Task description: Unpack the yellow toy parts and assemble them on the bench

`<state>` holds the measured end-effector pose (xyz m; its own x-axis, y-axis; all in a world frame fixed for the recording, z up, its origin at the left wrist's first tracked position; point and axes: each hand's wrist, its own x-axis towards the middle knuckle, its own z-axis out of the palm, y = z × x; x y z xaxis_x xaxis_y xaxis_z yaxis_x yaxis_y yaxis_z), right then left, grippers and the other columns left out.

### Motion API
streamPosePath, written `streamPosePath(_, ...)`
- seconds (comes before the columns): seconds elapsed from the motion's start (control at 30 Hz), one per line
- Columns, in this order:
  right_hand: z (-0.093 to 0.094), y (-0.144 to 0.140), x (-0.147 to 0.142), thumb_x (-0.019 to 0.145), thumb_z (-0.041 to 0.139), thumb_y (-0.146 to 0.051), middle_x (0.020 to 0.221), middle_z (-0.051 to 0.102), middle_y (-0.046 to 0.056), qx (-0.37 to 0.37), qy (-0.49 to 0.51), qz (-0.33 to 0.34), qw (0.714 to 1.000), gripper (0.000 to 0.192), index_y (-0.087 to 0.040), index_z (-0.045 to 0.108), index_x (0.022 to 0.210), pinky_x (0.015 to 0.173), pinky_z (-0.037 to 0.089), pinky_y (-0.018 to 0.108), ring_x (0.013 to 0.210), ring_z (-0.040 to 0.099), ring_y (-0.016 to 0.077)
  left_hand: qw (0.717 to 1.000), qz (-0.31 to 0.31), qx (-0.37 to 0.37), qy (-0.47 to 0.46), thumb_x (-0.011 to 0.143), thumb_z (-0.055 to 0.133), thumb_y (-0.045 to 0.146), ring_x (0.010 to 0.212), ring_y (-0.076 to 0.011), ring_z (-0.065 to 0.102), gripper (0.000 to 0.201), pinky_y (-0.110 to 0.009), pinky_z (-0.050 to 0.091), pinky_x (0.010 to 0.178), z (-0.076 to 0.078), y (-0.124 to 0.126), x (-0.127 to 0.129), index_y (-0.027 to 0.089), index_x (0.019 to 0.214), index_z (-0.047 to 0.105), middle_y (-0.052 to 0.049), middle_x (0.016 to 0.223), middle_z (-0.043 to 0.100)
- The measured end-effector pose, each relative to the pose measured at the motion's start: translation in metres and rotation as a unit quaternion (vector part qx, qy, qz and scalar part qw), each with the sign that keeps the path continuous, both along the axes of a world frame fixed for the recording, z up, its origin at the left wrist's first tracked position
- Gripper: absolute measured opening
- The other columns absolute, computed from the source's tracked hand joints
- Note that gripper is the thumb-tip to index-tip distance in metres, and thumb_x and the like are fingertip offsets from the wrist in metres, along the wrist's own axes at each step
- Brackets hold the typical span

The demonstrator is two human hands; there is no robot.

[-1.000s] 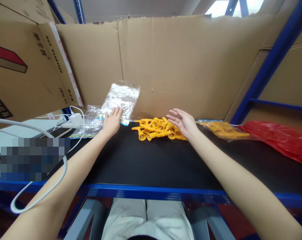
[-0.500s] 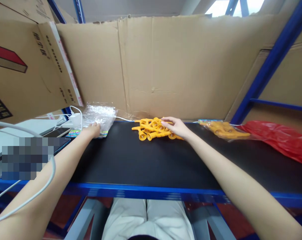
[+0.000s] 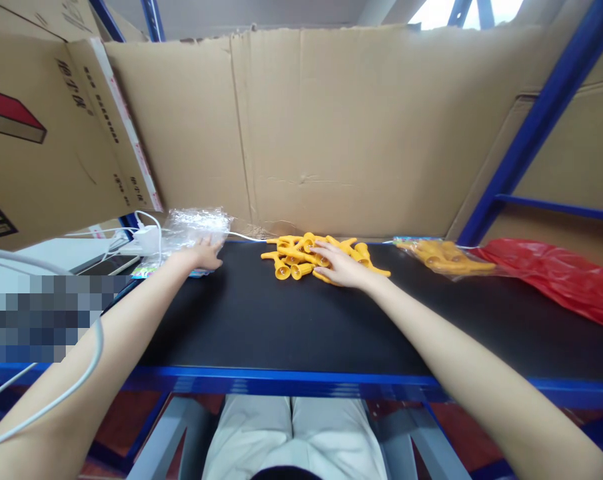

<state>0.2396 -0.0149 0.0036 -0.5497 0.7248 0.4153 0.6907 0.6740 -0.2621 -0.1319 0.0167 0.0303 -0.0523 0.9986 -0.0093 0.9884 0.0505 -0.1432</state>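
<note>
Right hand down on the yellow pile, left hand spread at the clear bags near the far edge of the black surface

The right hand (image 3: 344, 265), which hung above the pile's right end a second ago, now sits lower on its near side, fingers parted and touching the yellow plastic horn-shaped pieces (image 3: 296, 255) at the middle of the far edge of the black surface (image 3: 301, 320); it shows no firm hold; the left hand (image 3: 204, 255), earlier holding a shiny bag upright, is open, palm down, by the clear plastic bags with coloured printed strips (image 3: 191, 223) toward the far left corner, though whether it presses them I cannot tell; that bag now lies flat with the others, so the left hand looks free and the work seems to centre on the loose pieces
</note>
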Motion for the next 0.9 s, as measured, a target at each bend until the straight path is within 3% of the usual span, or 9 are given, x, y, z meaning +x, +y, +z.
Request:
streamPosePath(0.07, -0.002, 0.001, 0.0, 0.083, 0.053, -0.032, 0.146, 0.033, 0.01, 0.0, -0.01, -0.005, 1.0, 0.053, -0.022, 0.046, 0.135, 0.109, 0.024, 0.05, 0.136, 0.027, 0.0282, 0.999, 0.009, -0.042, 0.019, 0.068, 0.053, 0.019, 0.139, -0.0369, 0.007, 0.083, -0.062, 0.025, 0.101, 0.0, -0.006, 0.01, 0.027, 0.145, 0.022, -0.011, 0.154, 0.004)
streamPosePath(0.13, -0.003, 0.002, 0.001, 0.085, 0.05, -0.029, 0.148, 0.03, 0.011, 0.0, -0.015, -0.007, 1.0, 0.053, -0.021, 0.044, 0.136, 0.11, 0.023, 0.049, 0.136, 0.025, 0.0277, 0.997, 0.019, -0.067, 0.02, 0.065, 0.053, 0.013, 0.14, -0.0349, 0.006, 0.087, -0.058, 0.025, 0.104, -0.001, -0.009, 0.014, 0.026, 0.145, 0.022, -0.009, 0.154, -0.002)
streamPosePath(0.23, -0.006, 0.005, 0.001, 0.086, 0.047, -0.028, 0.148, 0.028, 0.011, -0.004, -0.014, -0.009, 1.0, 0.053, -0.022, 0.042, 0.138, 0.11, 0.021, 0.051, 0.137, 0.023, 0.0279, 0.998, 0.021, -0.064, -0.001, 0.062, 0.054, 0.011, 0.139, -0.0345, 0.012, 0.087, -0.049, 0.03, 0.105, -0.004, -0.008, 0.011, 0.017, 0.144, 0.025, -0.013, 0.153, 0.003)
streamPosePath(0.33, -0.007, 0.007, 0.001, 0.086, 0.047, -0.031, 0.149, 0.026, 0.01, -0.017, -0.017, -0.014, 1.0, 0.054, -0.024, 0.04, 0.139, 0.11, 0.016, 0.054, 0.138, 0.019, 0.0283, 0.999, 0.008, -0.038, 0.002, 0.061, 0.052, 0.009, 0.137, -0.036, 0.017, 0.084, -0.05, 0.032, 0.104, -0.005, -0.005, 0.01, 0.014, 0.143, 0.03, -0.015, 0.151, 0.008)
streamPosePath(0.5, 0.006, 0.012, 0.009, 0.087, 0.044, -0.037, 0.149, 0.026, 0.009, -0.004, 0.04, -0.046, 0.998, 0.053, -0.024, 0.038, 0.139, 0.11, 0.018, 0.051, 0.137, 0.025, 0.0245, 0.997, -0.071, -0.016, -0.004, 0.073, 0.047, 0.019, 0.137, -0.0298, 0.023, 0.072, -0.038, 0.031, 0.106, 0.007, -0.005, 0.038, 0.009, 0.142, 0.03, -0.017, 0.15, 0.013)
streamPosePath(0.6, 0.021, 0.023, 0.033, 0.086, 0.046, -0.034, 0.144, 0.036, 0.012, 0.061, 0.112, -0.129, 0.983, 0.051, -0.018, 0.043, 0.134, 0.11, 0.022, 0.045, 0.134, 0.031, 0.0221, 0.991, -0.116, -0.048, -0.034, 0.08, 0.044, 0.03, 0.132, -0.0276, 0.035, 0.066, -0.035, 0.033, 0.104, 0.018, -0.01, 0.069, 0.014, 0.143, 0.029, -0.014, 0.149, 0.022)
streamPosePath(0.7, 0.028, 0.034, 0.076, 0.082, 0.05, -0.026, 0.137, 0.043, 0.018, 0.083, 0.134, -0.286, 0.945, 0.053, -0.01, 0.044, 0.132, 0.109, 0.026, 0.041, 0.13, 0.036, 0.0235, 0.984, -0.152, -0.08, -0.056, 0.085, 0.04, 0.038, 0.128, -0.0266, 0.042, 0.054, -0.036, 0.035, 0.102, 0.025, -0.013, 0.099, 0.016, 0.134, 0.045, -0.012, 0.14, 0.041)
streamPosePath(0.8, 0.018, 0.037, 0.122, 0.08, 0.053, -0.026, 0.134, 0.044, 0.024, 0.045, 0.115, -0.456, 0.881, 0.055, -0.005, 0.044, 0.131, 0.104, 0.03, 0.047, 0.126, 0.039, 0.0309, 0.973, -0.196, -0.082, -0.091, 0.091, 0.026, 0.042, 0.126, -0.0238, 0.045, 0.054, -0.033, 0.033, 0.103, 0.021, -0.013, 0.123, 0.012, 0.128, 0.051, -0.014, 0.137, 0.046)
streamPosePath(0.9, -0.002, 0.033, 0.155, 0.074, 0.063, -0.031, 0.131, 0.044, 0.028, -0.019, 0.104, -0.578, 0.809, 0.057, -0.007, 0.051, 0.124, 0.099, 0.027, 0.057, 0.126, 0.035, 0.0404, 0.968, -0.2, -0.004, -0.152, 0.092, 0.018, 0.046, 0.121, -0.0239, 0.05, 0.058, -0.033, 0.038, 0.098, 0.007, -0.013, 0.136, 0.014, 0.122, 0.055, -0.014, 0.131, 0.053)
